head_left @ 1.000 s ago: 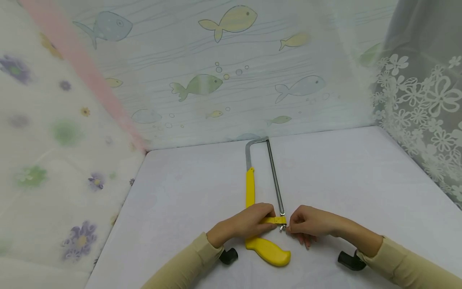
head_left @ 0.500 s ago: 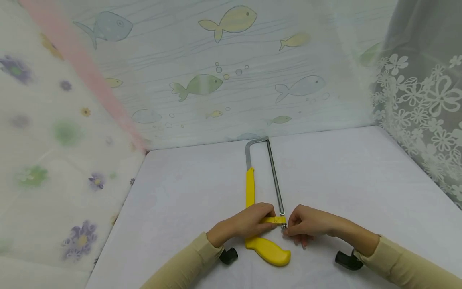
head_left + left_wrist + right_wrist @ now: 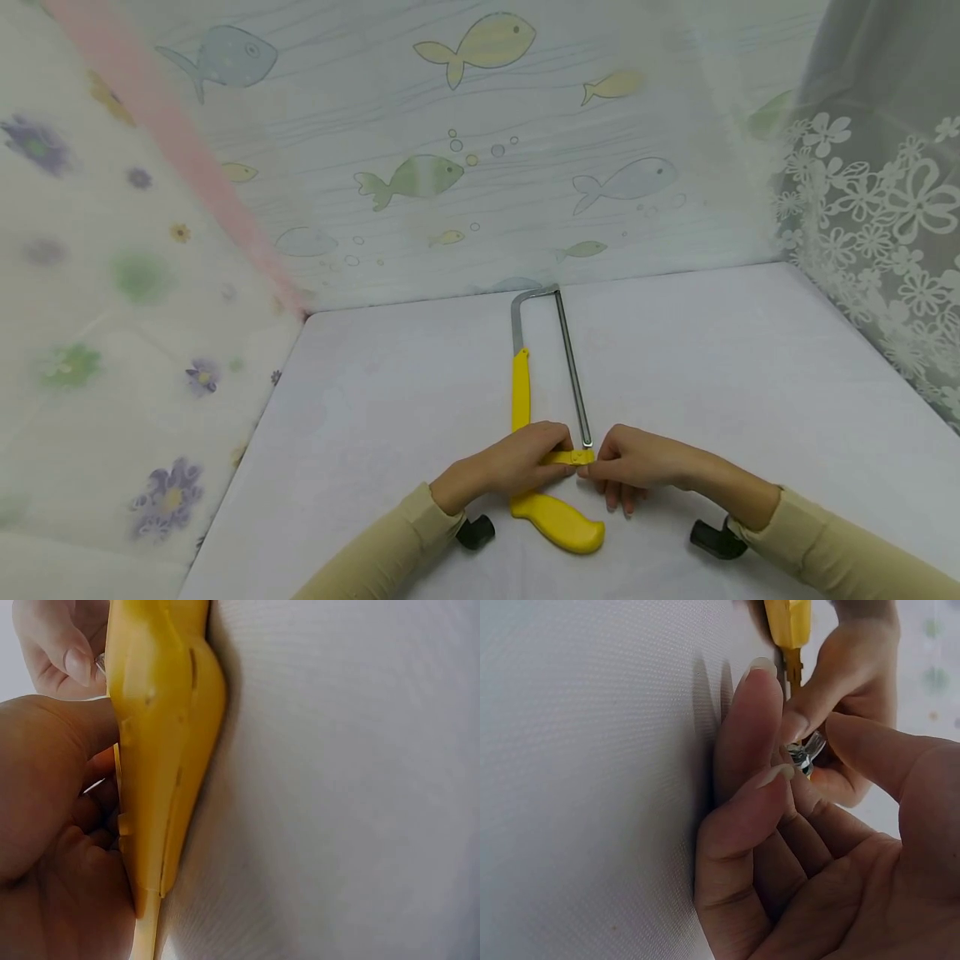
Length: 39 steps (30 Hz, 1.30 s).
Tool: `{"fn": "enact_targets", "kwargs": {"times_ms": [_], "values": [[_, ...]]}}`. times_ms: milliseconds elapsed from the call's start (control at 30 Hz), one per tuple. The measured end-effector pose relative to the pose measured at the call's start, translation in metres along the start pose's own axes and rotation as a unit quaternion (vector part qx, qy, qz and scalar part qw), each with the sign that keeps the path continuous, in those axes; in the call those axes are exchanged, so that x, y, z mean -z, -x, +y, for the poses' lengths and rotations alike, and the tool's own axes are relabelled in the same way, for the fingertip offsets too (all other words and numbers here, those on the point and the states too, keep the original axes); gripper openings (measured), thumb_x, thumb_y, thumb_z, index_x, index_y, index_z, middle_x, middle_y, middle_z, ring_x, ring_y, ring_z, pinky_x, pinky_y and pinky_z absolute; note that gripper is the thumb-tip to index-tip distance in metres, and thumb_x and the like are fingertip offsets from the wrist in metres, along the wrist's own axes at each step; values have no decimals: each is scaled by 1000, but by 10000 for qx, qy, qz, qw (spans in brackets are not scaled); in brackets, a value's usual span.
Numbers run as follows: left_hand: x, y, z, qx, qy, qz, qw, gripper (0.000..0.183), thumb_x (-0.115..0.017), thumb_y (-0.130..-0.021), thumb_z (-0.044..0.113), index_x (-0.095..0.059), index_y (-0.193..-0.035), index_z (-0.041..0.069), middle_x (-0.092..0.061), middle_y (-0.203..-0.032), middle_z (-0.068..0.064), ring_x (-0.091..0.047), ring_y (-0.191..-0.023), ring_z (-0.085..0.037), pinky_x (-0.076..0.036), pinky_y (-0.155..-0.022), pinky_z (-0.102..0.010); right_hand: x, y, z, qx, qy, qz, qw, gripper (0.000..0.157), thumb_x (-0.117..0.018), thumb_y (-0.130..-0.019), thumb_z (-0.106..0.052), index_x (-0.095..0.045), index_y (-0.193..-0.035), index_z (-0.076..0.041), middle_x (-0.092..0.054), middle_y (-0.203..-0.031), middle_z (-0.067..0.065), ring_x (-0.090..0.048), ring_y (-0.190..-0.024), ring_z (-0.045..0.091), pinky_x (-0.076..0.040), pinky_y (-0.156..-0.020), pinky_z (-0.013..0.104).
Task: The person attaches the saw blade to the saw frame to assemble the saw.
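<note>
A hacksaw with a yellow handle and a grey metal frame lies on the white table, its blade on the right side. My left hand grips the yellow frame just above the handle, with fingers and thumb about the short arm that bears the blade's near end. At that end my right hand pinches a small silver wing nut between thumb and index finger. The fingers mostly cover the nut in the head view. The left wrist view shows the yellow handle close up, beside the left palm.
The white-covered table spreads around the saw. A fish-patterned curtain hangs along the back edge, a flowered one at left and a lace one at right. Black wrist devices sit beneath both sleeves.
My right hand has moved slightly left, its thumb swinging across the wing nut, which was visible earlier and is now covered in the head view. The left hand and hacksaw stay in place.
</note>
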<state>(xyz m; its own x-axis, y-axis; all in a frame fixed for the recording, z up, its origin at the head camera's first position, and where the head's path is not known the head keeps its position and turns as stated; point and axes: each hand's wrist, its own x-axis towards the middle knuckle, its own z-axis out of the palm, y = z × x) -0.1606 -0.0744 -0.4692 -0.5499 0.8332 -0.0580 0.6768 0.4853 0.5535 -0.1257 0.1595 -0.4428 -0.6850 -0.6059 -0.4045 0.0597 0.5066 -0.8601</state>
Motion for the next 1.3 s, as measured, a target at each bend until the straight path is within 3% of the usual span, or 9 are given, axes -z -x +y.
{"fn": "enact_targets", "kwargs": {"times_ms": [333, 700, 1033, 1300], "values": [[-2, 0, -2, -40, 7, 10, 10000, 11, -65, -103, 23, -59, -105, 14, -57, -93, 8, -49, -83, -4, -42, -76, -15, 2, 0, 1, -8, -22, -11, 10000, 38, -65, -101, -28, -70, -76, 0, -68, -65, 12, -59, -47, 13, -38, -45, 21], [0, 0, 0, 68, 47, -38, 10000, 12, -64, -103, 25, -60, -106, 14, -58, -96, 9, -49, -83, -4, -43, -76, -16, 16, 8, 4, 404, 328, -189, 9985, 22, -65, -99, -19, -72, -84, -4, -66, -68, 8, -56, -54, 17, -39, -47, 23], [0, 0, 0, 92, 51, -24, 9999, 12, -65, -102, 25, -60, -106, 14, -58, -95, 9, -50, -83, -4, -43, -76, -16, 17, 7, 7, 543, 146, -439, 9974, 25, -68, -98, -17, -69, -81, 2, -59, -63, 2, -53, -53, 13, -38, -48, 22], [-1, 0, -1, 13, -16, 14, 10000, 12, -65, -103, 25, -60, -106, 15, -58, -95, 9, -49, -84, -4, -42, -76, -15, 15, 7, 5, 527, 159, -455, 9974, 27, -68, -98, -18, -71, -79, 1, -62, -64, 7, -54, -52, 15, -38, -47, 22]]}}
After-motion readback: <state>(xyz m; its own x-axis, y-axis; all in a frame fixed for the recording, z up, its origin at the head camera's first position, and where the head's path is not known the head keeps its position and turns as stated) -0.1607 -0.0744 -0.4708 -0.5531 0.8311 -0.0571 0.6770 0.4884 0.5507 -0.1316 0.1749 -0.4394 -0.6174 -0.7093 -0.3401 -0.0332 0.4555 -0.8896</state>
